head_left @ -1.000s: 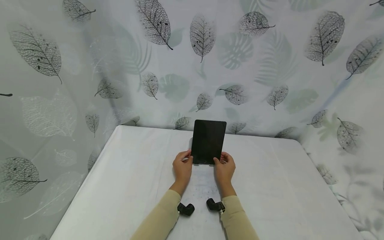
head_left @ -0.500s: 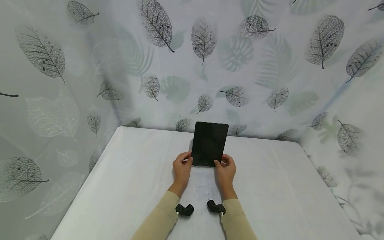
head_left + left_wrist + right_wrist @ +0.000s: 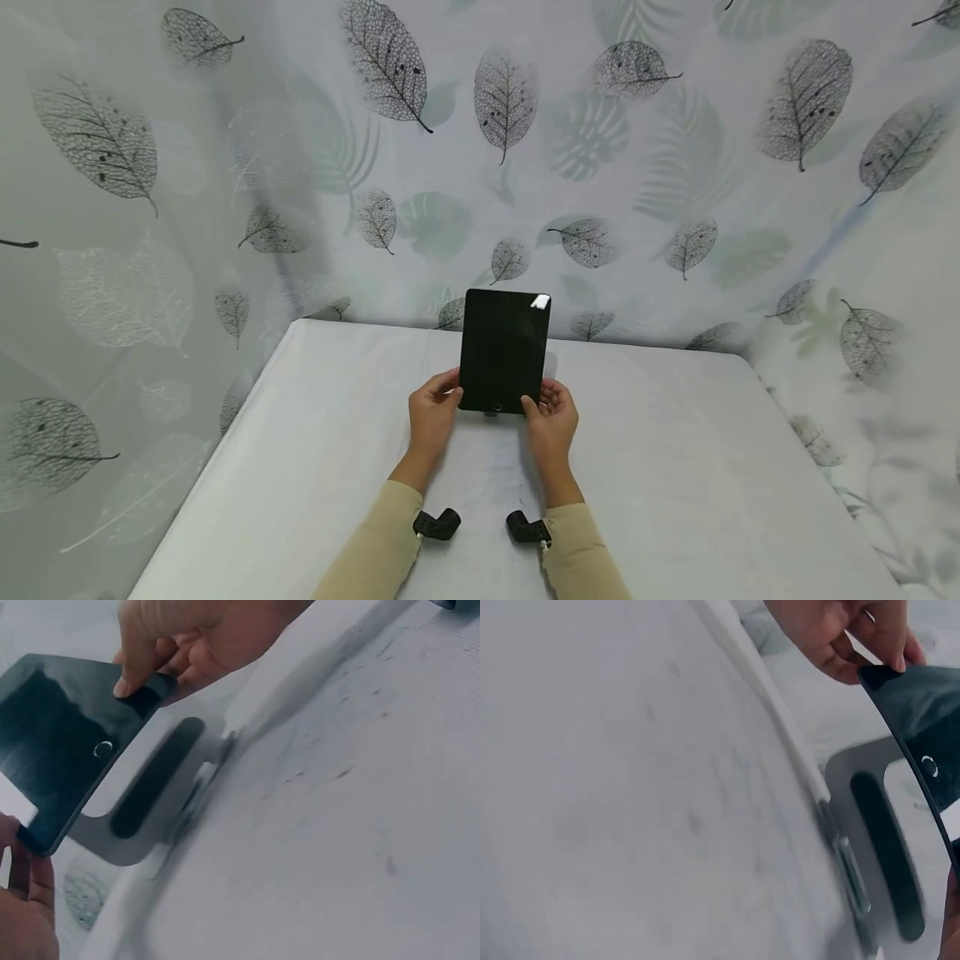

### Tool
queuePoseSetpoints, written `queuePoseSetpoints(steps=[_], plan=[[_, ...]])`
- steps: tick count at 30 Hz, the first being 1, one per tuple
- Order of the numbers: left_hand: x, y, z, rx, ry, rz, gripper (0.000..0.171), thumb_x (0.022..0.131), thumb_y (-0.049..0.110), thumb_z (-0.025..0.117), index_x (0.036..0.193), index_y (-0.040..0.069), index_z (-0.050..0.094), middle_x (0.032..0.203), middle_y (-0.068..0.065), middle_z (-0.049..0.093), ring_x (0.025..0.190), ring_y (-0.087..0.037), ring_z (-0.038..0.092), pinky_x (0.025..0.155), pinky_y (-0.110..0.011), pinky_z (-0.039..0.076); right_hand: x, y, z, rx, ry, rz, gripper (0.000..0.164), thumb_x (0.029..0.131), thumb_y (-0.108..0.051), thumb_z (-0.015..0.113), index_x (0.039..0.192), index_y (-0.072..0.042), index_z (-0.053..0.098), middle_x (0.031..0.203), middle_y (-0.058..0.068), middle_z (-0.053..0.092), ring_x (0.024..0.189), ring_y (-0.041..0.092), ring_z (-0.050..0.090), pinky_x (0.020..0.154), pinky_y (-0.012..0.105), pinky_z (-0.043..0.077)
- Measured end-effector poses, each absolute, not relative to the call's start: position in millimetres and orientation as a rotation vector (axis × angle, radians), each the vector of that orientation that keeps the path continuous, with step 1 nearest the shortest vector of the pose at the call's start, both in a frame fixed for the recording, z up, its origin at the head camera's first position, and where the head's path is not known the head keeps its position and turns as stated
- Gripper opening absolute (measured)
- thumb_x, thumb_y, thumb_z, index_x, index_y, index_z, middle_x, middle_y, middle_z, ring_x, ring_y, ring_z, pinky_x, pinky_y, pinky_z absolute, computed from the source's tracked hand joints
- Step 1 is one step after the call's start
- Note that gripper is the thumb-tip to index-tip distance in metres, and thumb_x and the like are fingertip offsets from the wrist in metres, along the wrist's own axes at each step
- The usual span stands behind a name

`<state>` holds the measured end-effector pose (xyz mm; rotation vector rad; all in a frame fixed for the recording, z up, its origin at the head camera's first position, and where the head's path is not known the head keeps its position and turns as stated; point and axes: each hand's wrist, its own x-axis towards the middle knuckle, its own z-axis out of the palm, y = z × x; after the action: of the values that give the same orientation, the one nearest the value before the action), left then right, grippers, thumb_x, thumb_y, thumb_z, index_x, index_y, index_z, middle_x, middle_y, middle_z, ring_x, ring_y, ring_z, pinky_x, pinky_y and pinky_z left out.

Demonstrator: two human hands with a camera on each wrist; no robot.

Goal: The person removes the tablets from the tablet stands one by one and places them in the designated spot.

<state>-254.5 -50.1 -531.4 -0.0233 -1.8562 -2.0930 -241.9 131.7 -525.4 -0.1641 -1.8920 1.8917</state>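
Observation:
A black tablet [image 3: 502, 346] is held upright, its dark screen and home button facing me. My left hand [image 3: 432, 421] pinches the lower left corner, thumb on the front. Likewise, the lower right corner is pinched by my right hand [image 3: 552, 425]. Behind the tablet is a grey stand [image 3: 124, 851] with a long dark pad and small lips along its front. In the right wrist view a gap shows between the tablet's lower edge and the stand [image 3: 840, 769]. Most of the stand is hidden in the head view.
The white-covered table [image 3: 675, 467] has its far edge just behind the tablet. Leaf-printed curtains [image 3: 435, 225] hang around the back and sides. A small black device [image 3: 438, 525] sits on the left wrist, another black device [image 3: 528, 528] on the right.
Both hands have moved the tablet left and slightly up. The lips that stood at its lower edge are mostly out of view, and a bit of the stand shows at its right side.

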Motion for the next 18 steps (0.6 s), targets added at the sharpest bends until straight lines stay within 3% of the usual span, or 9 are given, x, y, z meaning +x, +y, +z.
queuePoseSetpoints(steps=[7,18], plan=[[-244,-82,-508,0.002,-1.907,-2.076,0.035,0.091,-0.007,0.069,0.123,0.003,0.073,0.119,-0.019,0.074,0.098,-0.008,0.070,0.077,-0.013,0.055,-226,103,-487,-0.057,-1.918,1.899,0.039,0.087,0.010,0.072,0.125,0.011,0.060,0.114,0.028,0.066,0.099,0.016,0.063,0.084,0.014,0.053],[-234,-124,-497,0.086,-1.889,-1.916,0.040,0.091,-0.008,0.069,0.130,0.000,0.068,0.123,-0.019,0.073,0.099,0.001,0.069,0.083,-0.010,0.054,-244,66,-504,0.044,-1.915,1.996,0.042,0.083,0.006,0.079,0.123,0.003,0.067,0.110,0.021,0.069,0.096,0.017,0.065,0.081,0.014,0.055]])
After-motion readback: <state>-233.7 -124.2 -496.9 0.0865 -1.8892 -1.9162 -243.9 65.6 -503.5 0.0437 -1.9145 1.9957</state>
